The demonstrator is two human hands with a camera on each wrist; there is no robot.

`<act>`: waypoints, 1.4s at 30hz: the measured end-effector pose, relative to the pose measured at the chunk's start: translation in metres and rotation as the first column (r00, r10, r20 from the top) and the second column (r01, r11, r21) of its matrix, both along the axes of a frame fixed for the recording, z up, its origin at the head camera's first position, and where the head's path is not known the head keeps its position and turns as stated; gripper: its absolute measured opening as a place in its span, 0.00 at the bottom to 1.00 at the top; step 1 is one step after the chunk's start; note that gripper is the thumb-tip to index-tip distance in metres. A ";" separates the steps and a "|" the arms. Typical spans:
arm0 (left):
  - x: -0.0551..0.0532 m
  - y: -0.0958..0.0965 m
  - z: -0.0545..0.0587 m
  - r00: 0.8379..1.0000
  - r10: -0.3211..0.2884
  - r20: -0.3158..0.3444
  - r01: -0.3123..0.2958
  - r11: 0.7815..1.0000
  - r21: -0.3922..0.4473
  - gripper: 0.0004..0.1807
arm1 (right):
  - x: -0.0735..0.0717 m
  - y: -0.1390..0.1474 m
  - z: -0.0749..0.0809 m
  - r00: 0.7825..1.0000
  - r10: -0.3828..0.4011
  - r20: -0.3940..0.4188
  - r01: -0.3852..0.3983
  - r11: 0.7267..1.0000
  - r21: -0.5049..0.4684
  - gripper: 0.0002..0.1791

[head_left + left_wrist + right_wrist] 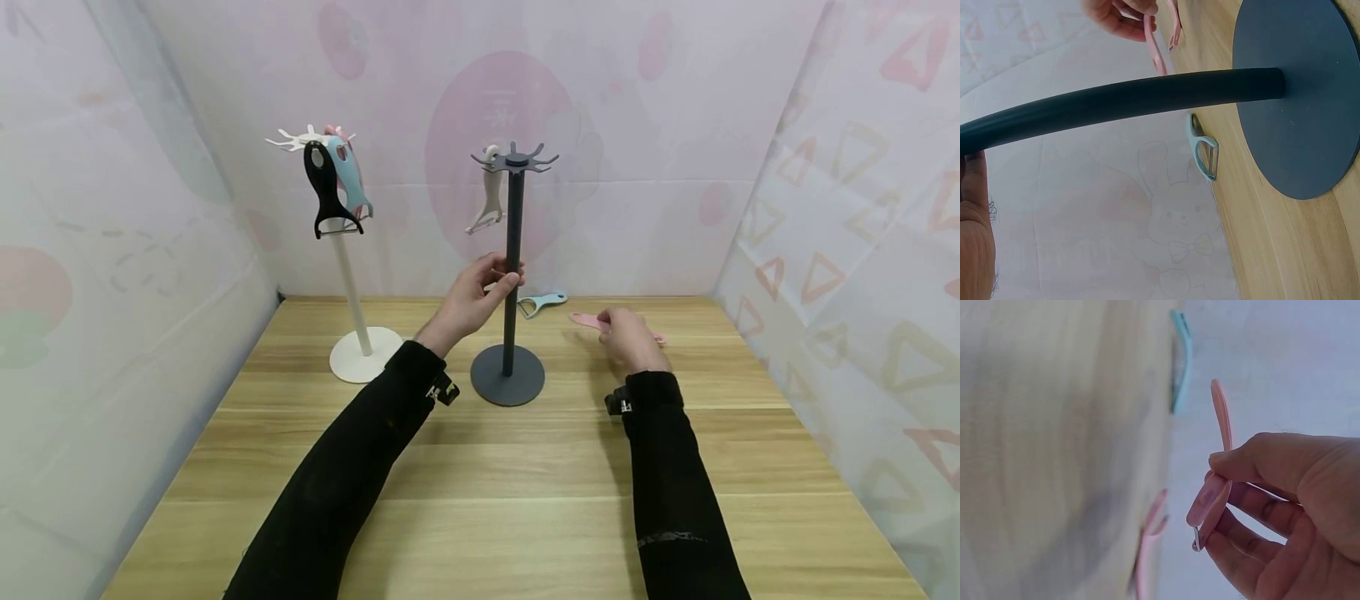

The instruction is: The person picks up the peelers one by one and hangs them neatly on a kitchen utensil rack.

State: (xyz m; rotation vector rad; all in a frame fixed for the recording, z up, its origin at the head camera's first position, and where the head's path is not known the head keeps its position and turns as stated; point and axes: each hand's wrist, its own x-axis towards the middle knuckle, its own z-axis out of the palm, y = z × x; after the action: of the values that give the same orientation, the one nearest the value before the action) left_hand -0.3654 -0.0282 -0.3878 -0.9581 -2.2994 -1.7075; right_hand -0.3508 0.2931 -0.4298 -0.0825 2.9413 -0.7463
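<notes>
My left hand point(474, 298) grips the pole of a dark grey hanging stand point(514, 225), which stands upright on its round base. From its hooked top hangs an off-white peeler point(491, 196). Between thumb and fingers, my right hand point(632, 337) pinches a pink peeler point(1222, 419) near its bladed head, handle pointing away; in the right wrist view it is raised off the table. A second pink peeler point(1142, 559) lies on the wood, mostly covered by the right hand in the head view. Behind the grey stand's pole lies a light blue peeler point(542, 303).
To the left stands a white stand point(352, 292) with a black peeler point(324, 183), a light blue peeler point(348, 171) and a pink one behind them on its hooks. A patterned cloth backdrop point(637, 242) borders the wooden table point(525, 500) at the back and sides.
</notes>
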 end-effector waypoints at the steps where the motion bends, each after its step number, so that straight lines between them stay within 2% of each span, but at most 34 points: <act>1: 0.000 0.000 0.000 1.000 0.000 0.000 0.000 1.000 0.000 0.18 | -0.001 0.000 0.002 1.000 0.004 -0.011 -0.004 1.000 0.005 0.25; 7: 0.000 0.000 0.000 1.000 0.002 0.003 -0.002 1.000 0.005 0.18 | -0.001 -0.002 0.013 0.998 0.013 -0.061 -0.014 1.000 -0.016 0.25; 12: 0.000 0.001 0.000 1.000 0.004 0.000 -0.004 1.000 0.012 0.17 | 0.006 -0.007 0.028 0.991 0.026 -0.131 -0.030 0.999 -0.032 0.26; 17: 0.000 0.002 0.000 1.000 0.009 -0.010 -0.009 1.000 0.008 0.17 | 0.012 -0.013 0.040 0.974 0.013 -0.226 -0.028 0.998 -0.060 0.25; 21: 0.000 0.001 -0.001 1.000 0.010 -0.008 -0.010 1.000 0.008 0.17 | 0.016 -0.018 0.049 0.952 -0.016 -0.307 -0.015 0.995 -0.100 0.24; 24: 0.000 0.001 -0.001 1.000 0.009 -0.004 -0.009 1.000 0.008 0.17 | 0.018 -0.021 0.053 0.923 -0.039 -0.382 -0.012 0.991 -0.130 0.23; 31: 0.000 0.001 0.000 1.000 0.009 0.012 -0.009 1.000 0.004 0.18 | 0.023 -0.027 0.059 0.827 -0.099 -0.553 -0.004 0.983 -0.183 0.22; 36: 0.000 0.001 -0.001 1.000 0.007 0.012 -0.007 1.000 0.007 0.19 | 0.026 -0.032 0.066 0.759 -0.140 -0.636 -0.019 0.971 -0.237 0.23; 42: 0.000 0.001 -0.002 1.000 0.014 0.001 -0.014 1.000 0.001 0.21 | 0.033 -0.039 0.075 0.703 -0.190 -0.685 -0.064 0.943 -0.327 0.23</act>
State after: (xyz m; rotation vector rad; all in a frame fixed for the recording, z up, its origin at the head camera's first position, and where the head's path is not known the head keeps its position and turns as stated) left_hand -0.3653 -0.0269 -0.3898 -0.9391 -2.3003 -1.7038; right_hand -0.3182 0.2540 -0.3544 -0.3829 3.4907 -1.5223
